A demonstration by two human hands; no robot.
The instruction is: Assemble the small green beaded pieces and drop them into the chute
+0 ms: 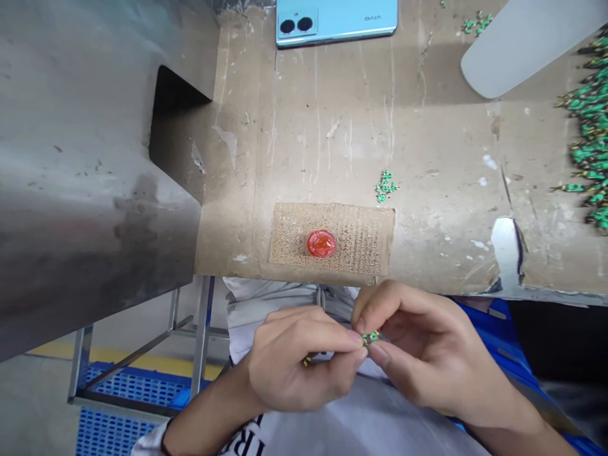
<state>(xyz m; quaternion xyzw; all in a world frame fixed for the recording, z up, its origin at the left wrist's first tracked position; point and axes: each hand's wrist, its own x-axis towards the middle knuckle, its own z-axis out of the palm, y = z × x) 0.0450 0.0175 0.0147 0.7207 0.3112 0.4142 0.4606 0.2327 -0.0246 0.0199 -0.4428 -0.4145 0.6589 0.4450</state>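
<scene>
Through our single head-worn camera, set above the fingers and at close range, we look steeply down and forward, catching the wearer's shirt beneath them and the tabletop beyond them.

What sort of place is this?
Likely a small-parts workshop bench: scuffed worktop, a pile of green parts at right, and the left hand and right hand pinching a small green piece.

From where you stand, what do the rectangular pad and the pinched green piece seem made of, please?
Rectangular pad: probably cardboard, matte between glossy specks, given its brown border. Green piece: perhaps painted metal or plastic, given its bright colouring; too small to confirm.
</scene>
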